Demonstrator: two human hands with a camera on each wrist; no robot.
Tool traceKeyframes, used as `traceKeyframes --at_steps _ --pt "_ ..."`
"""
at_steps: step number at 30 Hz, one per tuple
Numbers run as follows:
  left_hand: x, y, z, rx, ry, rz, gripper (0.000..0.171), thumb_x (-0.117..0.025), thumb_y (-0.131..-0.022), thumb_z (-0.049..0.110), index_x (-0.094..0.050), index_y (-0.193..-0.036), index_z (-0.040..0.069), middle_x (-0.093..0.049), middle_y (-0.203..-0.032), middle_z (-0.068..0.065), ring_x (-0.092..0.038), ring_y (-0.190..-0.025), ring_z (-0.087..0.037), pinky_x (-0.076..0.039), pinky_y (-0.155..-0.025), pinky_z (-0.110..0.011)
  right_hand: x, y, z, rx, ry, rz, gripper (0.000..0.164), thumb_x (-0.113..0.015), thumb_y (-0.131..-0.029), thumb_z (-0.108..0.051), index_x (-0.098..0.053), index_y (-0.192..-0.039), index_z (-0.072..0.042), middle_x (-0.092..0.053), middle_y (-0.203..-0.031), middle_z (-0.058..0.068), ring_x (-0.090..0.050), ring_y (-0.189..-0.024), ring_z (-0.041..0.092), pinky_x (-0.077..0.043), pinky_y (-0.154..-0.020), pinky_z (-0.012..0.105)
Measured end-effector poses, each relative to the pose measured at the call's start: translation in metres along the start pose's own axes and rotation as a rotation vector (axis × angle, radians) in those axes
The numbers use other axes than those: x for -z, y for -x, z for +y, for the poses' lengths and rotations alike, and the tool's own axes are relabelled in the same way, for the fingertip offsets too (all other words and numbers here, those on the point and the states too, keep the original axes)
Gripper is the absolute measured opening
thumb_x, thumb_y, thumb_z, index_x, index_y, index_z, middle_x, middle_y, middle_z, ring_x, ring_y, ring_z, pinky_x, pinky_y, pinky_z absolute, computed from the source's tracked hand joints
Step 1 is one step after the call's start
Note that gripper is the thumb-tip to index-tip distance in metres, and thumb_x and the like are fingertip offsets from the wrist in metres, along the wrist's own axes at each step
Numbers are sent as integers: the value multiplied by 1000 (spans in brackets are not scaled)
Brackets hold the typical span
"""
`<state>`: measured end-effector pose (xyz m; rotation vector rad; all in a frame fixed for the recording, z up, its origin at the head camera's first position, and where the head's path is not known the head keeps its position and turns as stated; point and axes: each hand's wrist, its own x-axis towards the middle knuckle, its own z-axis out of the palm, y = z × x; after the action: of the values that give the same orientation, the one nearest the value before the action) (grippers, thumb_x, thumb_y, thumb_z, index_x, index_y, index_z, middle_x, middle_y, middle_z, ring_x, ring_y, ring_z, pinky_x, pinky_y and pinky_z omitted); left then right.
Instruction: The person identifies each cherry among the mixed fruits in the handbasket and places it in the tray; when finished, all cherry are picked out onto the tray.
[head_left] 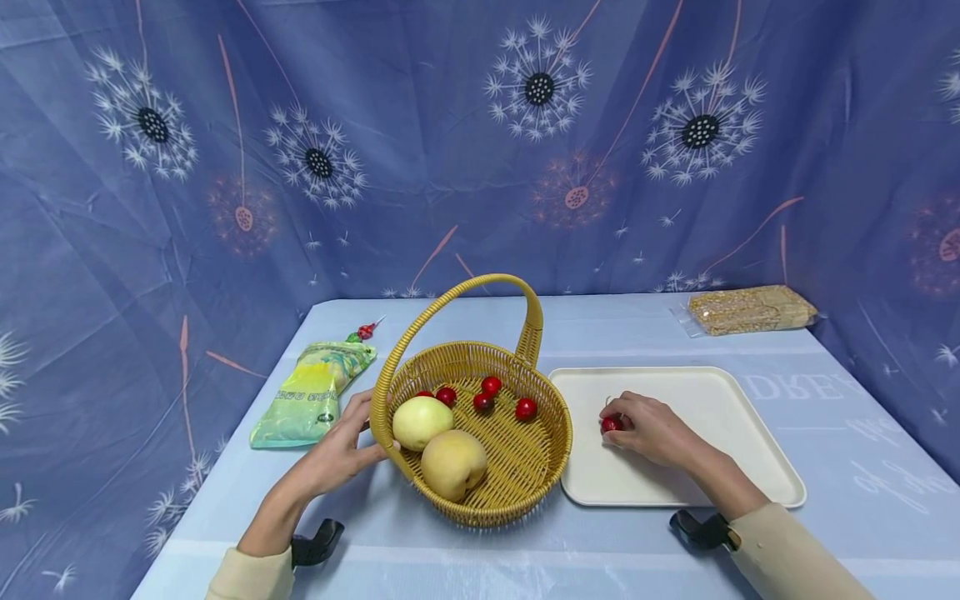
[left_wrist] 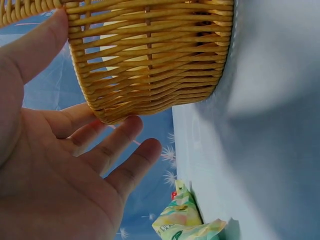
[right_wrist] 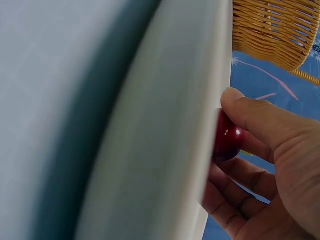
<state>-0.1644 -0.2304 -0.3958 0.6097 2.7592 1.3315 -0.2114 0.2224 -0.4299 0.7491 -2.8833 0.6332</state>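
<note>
In the head view, a yellow wicker basket (head_left: 517, 475) with an arched handle holds a pale yellow-green fruit (head_left: 422, 422), a yellow peach (head_left: 453, 463) and several red cherries (head_left: 526, 409). My left hand (head_left: 341, 446) holds the basket at its left side. The left wrist view shows its thumb (left_wrist: 47, 45) at the rim by the handle, with the other fingers along the side, partly hidden by the weave. Over the white tray (head_left: 720, 467), my right hand (head_left: 648, 429) pinches a red cherry (right_wrist: 228, 137) between thumb and fingers.
Left of the basket lies a green-yellow plastic package (head_left: 307, 396), with a small red wrapped lollipop (head_left: 366, 331) behind it. A clear-wrapped, grain-coloured packet (head_left: 752, 310) lies at the table's back right. Blue patterned cloth (head_left: 450, 167) hangs behind the table.
</note>
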Motion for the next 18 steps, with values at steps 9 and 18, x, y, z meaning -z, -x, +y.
traceKeyframes --at_steps 9,18 --pt "0 0 0 17 14 -10 60 -71 -83 23 -45 -137 11 -29 -147 -12 -28 -137 -34 -33 -108 -61 0 0 0 8 29 -5 31 -80 -72 -27 -69 -99 -13 -58 -83 -6 -49 -73 8 -42 -63 23" --pt "0 1 0 5 17 -12 61 -71 -84 23 -44 -137 11 -29 -147 -13 -27 -138 -34 -32 -108 -62 15 -2 -11 5 35 28 32 -75 -78 -25 -67 -106 -12 -63 -95 1 -58 -79 13 -46 -67 29"
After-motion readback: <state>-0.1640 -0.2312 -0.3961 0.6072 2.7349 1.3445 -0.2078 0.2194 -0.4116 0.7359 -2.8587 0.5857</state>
